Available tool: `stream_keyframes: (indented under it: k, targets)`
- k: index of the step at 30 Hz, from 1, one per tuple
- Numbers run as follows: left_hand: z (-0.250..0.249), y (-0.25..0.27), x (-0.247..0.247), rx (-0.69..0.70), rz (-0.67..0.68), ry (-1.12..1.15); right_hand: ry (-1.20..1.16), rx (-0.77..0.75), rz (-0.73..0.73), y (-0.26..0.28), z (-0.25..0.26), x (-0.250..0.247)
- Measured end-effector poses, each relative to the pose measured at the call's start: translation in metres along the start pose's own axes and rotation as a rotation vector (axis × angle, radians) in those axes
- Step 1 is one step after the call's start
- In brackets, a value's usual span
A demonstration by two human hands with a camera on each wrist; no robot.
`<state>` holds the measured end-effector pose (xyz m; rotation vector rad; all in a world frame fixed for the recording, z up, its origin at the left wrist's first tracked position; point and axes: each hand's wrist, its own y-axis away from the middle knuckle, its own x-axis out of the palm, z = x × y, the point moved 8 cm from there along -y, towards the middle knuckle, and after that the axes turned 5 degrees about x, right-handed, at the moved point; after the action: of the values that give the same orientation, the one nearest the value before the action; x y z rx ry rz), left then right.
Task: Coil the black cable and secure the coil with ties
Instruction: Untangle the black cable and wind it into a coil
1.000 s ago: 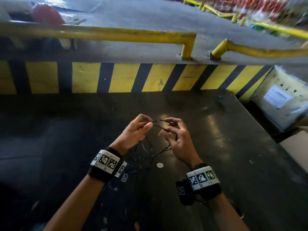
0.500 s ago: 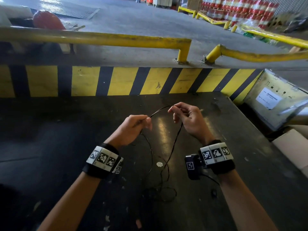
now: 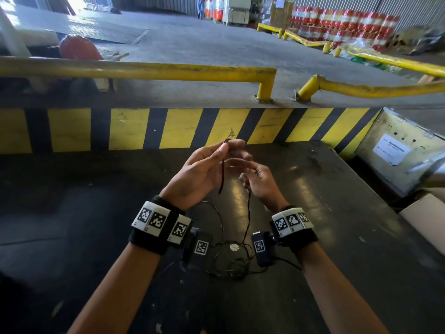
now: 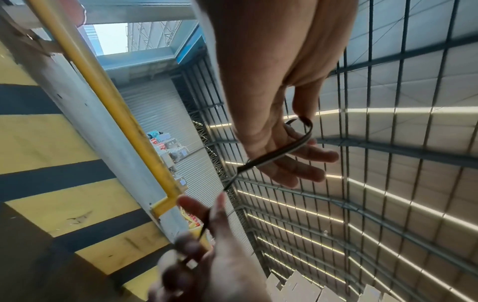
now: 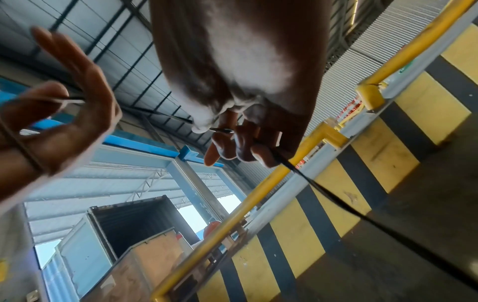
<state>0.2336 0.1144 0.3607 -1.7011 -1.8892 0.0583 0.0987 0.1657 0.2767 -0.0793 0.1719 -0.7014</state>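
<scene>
Both hands were raised over a dark table (image 3: 361, 237). The left hand (image 3: 199, 172) pinched a bend of the black cable (image 3: 222, 173) between thumb and forefinger, other fingers spread loose. Just beside it, the right hand (image 3: 261, 182) had its fingers curled round the same cable, which hung from both hands to a loose tangle on the table between the wrists.

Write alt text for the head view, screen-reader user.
Two bare hands raised over a dark worktop: the left hand pinches the black cable near its end, the right hand holds it lower, and the rest trails in loose loops on the worktop.
</scene>
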Motion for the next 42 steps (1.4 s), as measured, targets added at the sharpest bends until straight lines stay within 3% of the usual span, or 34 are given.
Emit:
stream_keyframes:
  k: [9,14,18,21,25,29,33,37,42]
  targets:
    - [0.01,0.008,0.004,-0.123,-0.141,-0.12,0.134,0.072,-0.204,-0.015,-0.028,-0.022]
    - [0.029,0.021,0.007,-0.239,-0.142,-0.206,0.346,0.131,-0.292,-0.023,-0.027,-0.038]
    - [0.038,0.032,0.011,-0.345,-0.062,-0.292,0.405,0.205,-0.348,-0.029,-0.038,-0.051]
    - [0.033,0.032,0.009,-0.296,-0.046,-0.311,0.469,0.186,-0.284,-0.027,-0.039,-0.047]
    - [0.014,0.022,0.005,-0.094,-0.096,-0.205,0.457,0.184,-0.108,-0.017,-0.064,-0.019]
    - [-0.006,0.006,-0.007,0.058,-0.192,-0.164,0.076,0.195,0.027,0.023,-0.076,0.018]
    - [-0.022,-0.01,-0.02,0.118,-0.266,-0.237,-0.039,0.157,0.142,0.06,-0.068,0.038]
    - [-0.03,-0.021,-0.036,0.108,-0.341,-0.451,-0.007,0.058,0.189,0.085,-0.035,0.035]
    - [-0.001,-0.025,-0.05,-0.074,-0.336,-0.769,0.128,-0.064,0.158,0.091,0.028,0.007]
